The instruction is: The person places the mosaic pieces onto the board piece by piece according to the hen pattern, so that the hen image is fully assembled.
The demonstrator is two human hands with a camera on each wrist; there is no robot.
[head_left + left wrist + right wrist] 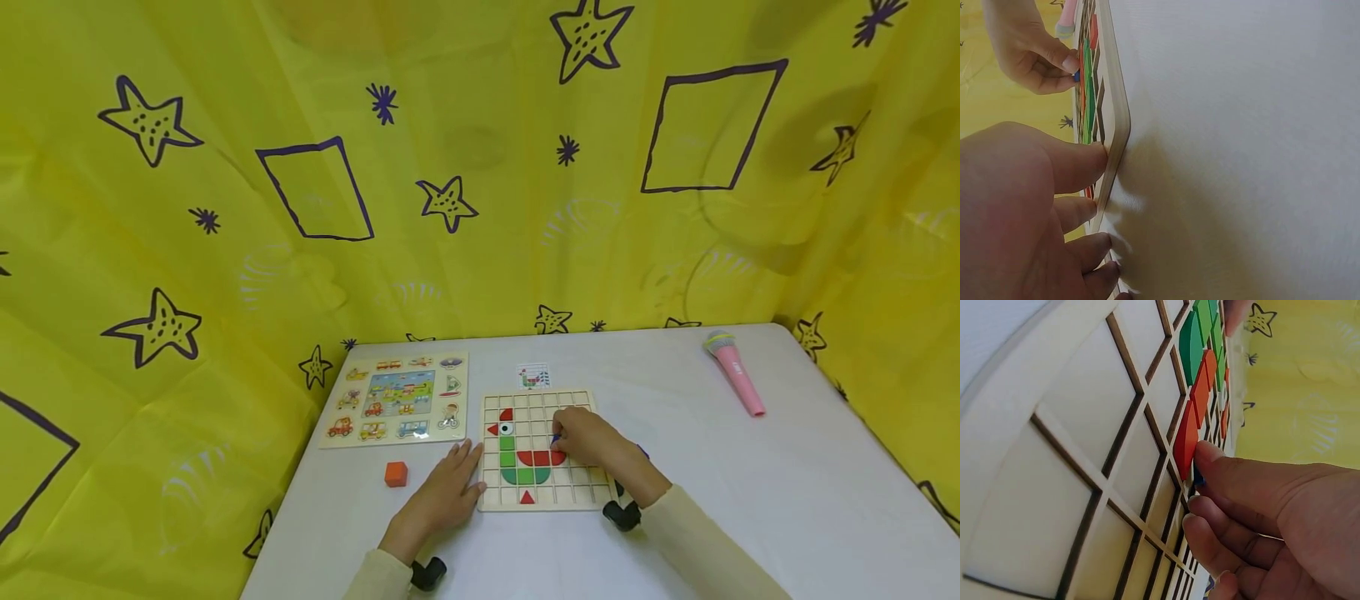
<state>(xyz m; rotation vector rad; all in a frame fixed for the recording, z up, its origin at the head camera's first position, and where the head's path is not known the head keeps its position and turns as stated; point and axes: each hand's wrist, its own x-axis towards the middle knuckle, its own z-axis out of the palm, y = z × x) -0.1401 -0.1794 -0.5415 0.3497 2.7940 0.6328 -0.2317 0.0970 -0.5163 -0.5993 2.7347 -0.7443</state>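
Your right hand (588,435) pinches a small blue piece (556,439) between thumb and fingertip, the gap closed down to that piece's thickness; most of it is hidden by your fingers, so its shape cannot be told. You have it just above the right end of a row of red pieces (534,457) on a pale wooden grid board (581,496), and whether it sits in a cell or hovers over it is unclear. Your left hand (446,492) grasps nothing: its fingers lie extended and spread, the thumb and fingertips touching the board's left edge.

On the grid you see a red curved piece (507,414) directly above a white tile with a black eye (506,428), and a red triangle (492,429) to the left of that tile. Light green squares (507,451) run down beneath it to a green row with rounded ends (525,476), and another red triangle (527,497) lies in the bottom row.

A small printed picture card (533,376) rests just beyond the board. To your left are a wooden vehicle-picture puzzle (392,427) and an orange cube (396,474); a pink toy microphone (738,379) lies far right on the white table (675,400)
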